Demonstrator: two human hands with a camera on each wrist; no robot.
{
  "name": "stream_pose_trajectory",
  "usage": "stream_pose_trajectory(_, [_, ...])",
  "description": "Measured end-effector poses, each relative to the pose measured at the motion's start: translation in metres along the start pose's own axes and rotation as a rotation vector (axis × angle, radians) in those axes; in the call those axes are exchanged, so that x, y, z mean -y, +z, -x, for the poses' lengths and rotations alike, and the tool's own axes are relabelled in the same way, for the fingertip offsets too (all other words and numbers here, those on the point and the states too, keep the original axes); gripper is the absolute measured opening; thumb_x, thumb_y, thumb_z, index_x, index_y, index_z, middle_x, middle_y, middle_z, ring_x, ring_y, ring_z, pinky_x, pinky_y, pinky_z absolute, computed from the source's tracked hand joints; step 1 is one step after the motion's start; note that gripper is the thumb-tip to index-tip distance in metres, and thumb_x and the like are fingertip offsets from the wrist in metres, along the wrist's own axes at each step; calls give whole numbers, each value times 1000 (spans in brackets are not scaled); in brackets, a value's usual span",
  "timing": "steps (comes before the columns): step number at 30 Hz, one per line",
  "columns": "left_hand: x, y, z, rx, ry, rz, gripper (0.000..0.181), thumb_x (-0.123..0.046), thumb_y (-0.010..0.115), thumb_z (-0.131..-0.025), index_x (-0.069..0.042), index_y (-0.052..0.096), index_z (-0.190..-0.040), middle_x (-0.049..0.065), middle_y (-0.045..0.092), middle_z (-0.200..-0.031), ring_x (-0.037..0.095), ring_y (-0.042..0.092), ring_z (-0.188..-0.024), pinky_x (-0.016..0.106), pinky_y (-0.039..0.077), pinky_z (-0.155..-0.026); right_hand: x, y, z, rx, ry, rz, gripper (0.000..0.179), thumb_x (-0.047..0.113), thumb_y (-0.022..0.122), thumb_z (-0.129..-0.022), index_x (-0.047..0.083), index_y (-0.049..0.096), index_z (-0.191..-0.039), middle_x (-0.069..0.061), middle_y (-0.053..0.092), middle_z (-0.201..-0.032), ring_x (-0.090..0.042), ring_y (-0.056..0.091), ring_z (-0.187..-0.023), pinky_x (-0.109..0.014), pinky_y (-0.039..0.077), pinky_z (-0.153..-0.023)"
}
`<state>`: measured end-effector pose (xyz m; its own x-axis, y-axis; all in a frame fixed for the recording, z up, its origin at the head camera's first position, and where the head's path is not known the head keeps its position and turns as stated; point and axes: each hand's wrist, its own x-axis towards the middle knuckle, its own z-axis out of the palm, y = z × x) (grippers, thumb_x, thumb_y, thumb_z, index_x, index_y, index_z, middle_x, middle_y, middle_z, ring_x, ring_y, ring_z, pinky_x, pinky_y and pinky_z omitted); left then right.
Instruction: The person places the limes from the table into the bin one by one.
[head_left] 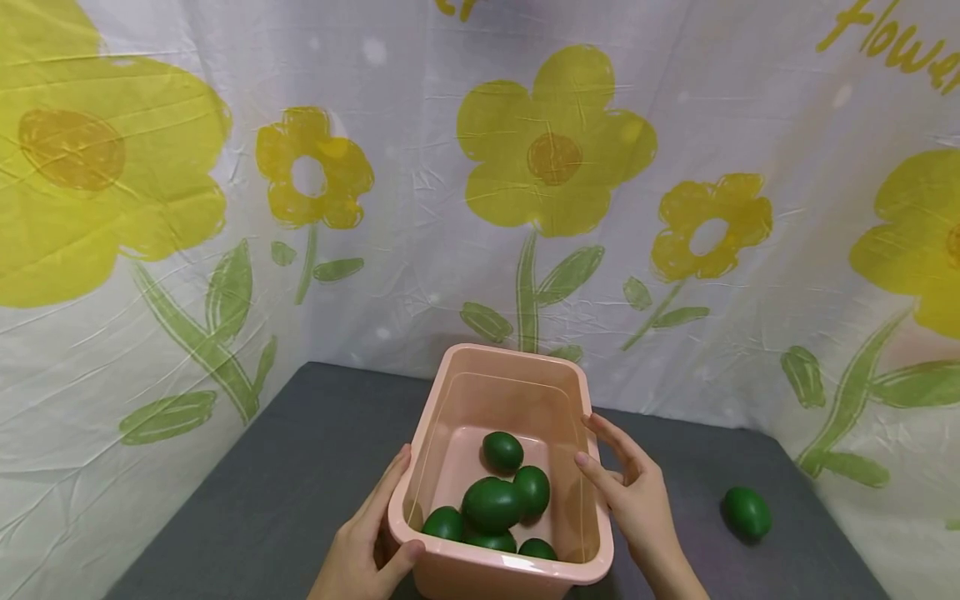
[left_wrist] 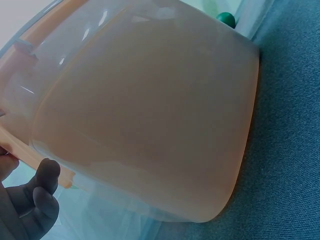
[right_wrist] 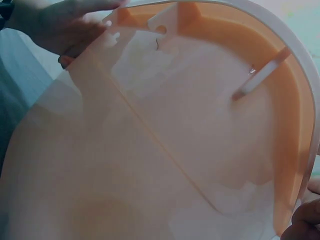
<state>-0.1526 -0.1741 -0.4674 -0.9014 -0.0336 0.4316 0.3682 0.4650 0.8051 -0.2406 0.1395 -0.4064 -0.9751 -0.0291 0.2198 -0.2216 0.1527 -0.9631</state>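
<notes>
A pink plastic basin (head_left: 480, 577) stands before me in the head view, with several dark green, lime-shaped fruits (head_left: 491, 505) inside, mostly gathered at its near end. My left hand (head_left: 367, 533) grips the near left corner, thumb over the rim and fingers along the outer side. In the left wrist view its curled fingertips (left_wrist: 47, 175) show by the rim. On the right side, my right hand (head_left: 637, 500) holds the rim between thumb and fingers. The right wrist view looks at the basin's outer wall (right_wrist: 125, 175) and the underside of its lip.
One more green fruit (head_left: 746, 512) lies on the dark grey tabletop (head_left: 300, 467), right of the basin. A white cloth (head_left: 420, 250) printed with yellow flowers hangs behind the table and along both sides.
</notes>
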Motion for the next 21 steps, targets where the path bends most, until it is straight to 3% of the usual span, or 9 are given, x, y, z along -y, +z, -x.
stream_pose_trajectory(3, [1, 0, 0, 1, 11, 11, 91, -20, 80, -94, -36, 30, -168, -8, 34, -172, 30, 43, -149, 30, 59, -98, 0, -1, 1, -18, -5, 10, 56, 13, 77, -99, 14, 59, -152, 7, 62, -147, -5, 44, -42, -19, 45, -47])
stream_pose_trajectory(6, [2, 0, 0, -1, 22, 7, 91, -19, 80, -93, -36, 30, -168, -7, 35, -172, 25, 43, -150, 29, 58, -98, -2, -4, 1, -47, -15, 33, 55, 12, 78, -98, 14, 60, -150, 7, 65, -144, -11, 62, -51, -21, 57, -61])
stream_pose_trajectory(9, [1, 0, 0, -1, 22, 0, 91, -19, 80, -94, -36, 30, -168, -5, 35, -172, 26, 43, -150, 29, 58, -99, -6, -10, 1, -72, -38, 63, 55, 12, 80, -97, 13, 61, -149, 4, 66, -143, -17, 72, -61, -23, 61, -74])
stream_pose_trajectory(13, [0, 0, 0, 0, 9, -8, 90, -21, 80, -94, -37, 30, -168, -2, 36, -172, 33, 43, -149, 32, 59, -98, -13, -21, 0, -95, -54, 101, 56, 16, 81, -96, 14, 61, -149, 12, 66, -140, -9, 55, -50, -20, 52, -57])
stream_pose_trajectory(17, [2, 0, 0, -4, 36, -45, 91, -22, 79, -94, -34, 29, -169, -1, 36, -172, 33, 45, -148, 35, 59, -99, -24, -34, -1, -129, -48, 129, 57, 18, 81, -96, 16, 61, -149, 24, 64, -134, -6, 31, -44, -27, 34, -40])
stream_pose_trajectory(21, [4, 0, 0, -7, 73, -56, 90, -20, 79, -95, -30, 29, -169, 1, 36, -172, 26, 44, -149, 34, 58, -101, -37, -48, -4, -155, -13, 179, 58, 21, 81, -96, 16, 60, -150, 12, 64, -142, -5, 28, -43, -27, 33, -40])
